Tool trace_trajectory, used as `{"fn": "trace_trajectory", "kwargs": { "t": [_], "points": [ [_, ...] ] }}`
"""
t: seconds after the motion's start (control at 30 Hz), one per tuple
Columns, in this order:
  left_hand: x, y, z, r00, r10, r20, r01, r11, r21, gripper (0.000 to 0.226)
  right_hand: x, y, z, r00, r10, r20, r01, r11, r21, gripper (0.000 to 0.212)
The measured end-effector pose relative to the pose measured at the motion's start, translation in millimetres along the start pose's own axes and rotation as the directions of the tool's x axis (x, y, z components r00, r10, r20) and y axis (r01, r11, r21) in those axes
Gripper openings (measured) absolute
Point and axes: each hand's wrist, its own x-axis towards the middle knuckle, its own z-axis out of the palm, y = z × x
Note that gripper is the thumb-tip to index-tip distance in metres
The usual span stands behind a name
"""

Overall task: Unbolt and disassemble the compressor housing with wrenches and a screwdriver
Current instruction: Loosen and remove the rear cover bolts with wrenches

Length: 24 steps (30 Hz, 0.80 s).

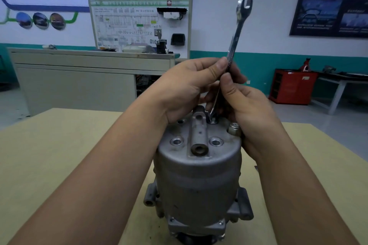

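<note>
Head view looks down on a compressor housing [199, 175], a dull grey cast-metal cylinder with a faintly grainy skin. It stands on end on a tan, matte surface [59, 155], about midway between the left and right edges and close to the near edge. Its top is a flat round cap with rounded shoulders. A thick tubular lug [199, 135] runs across the cap, its bored end facing the camera. Two recessed, bright-rimmed holes [176, 141] sit on either side of it. A hexagonal fitting [234, 128] stands at the cap's right rim. Lower down, chunky mounting ears and a squarer flanged base jut from the body.

A slim, polished steel wrench [237, 38] stands almost upright, leaning a little to the right. Its forked open end is at the top, and its lower end rests on a bolt [213, 120] set in the far part of the cap.

The left hand [187, 89] pinches the wrench shaft between thumb and curled fingers. The right hand [245, 101] grasps the shaft just below, thumb pressed against it and fingers wrapped behind. Both bare forearms reach in from the near edge, flanking the housing.

Beyond the far edge of the surface stand a pale grey cabinet [79, 77], a white board [139, 24] printed with a wiring diagram, and a red tool cart [290, 85].
</note>
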Motion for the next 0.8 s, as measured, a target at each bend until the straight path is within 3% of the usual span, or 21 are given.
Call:
{"fn": "trace_trajectory", "kwargs": {
  "t": [0.1, 0.3, 0.4, 0.57, 0.8],
  "points": [
    [2, -4, -3, 0.999, -0.004, -0.048, 0.002, 0.999, -0.034, 0.021, -2, -3, -6, 0.996, 0.017, 0.091, -0.018, 1.000, 0.001, 0.022],
    [3, -8, -11, 0.968, 0.027, -0.249, 0.006, 0.992, 0.130, 0.021, -4, -8, -13, 0.992, -0.122, 0.014, 0.120, 0.937, -0.327, 0.015],
    [2, -9, -13, 0.966, 0.050, -0.252, -0.018, 0.992, 0.129, 0.021, -5, -10, -14, 0.988, -0.148, 0.046, 0.155, 0.914, -0.376, 0.004],
    [0, -8, -10, 0.966, 0.110, -0.236, -0.091, 0.992, 0.090, 0.025, -5, -12, -15, 0.981, -0.174, 0.089, 0.195, 0.893, -0.405, 0.022],
    [-1, -8, -8, 0.948, 0.171, -0.269, -0.122, 0.975, 0.188, 0.021, -5, -10, -14, 0.976, -0.191, 0.103, 0.217, 0.846, -0.487, 0.021]
  ]
}}
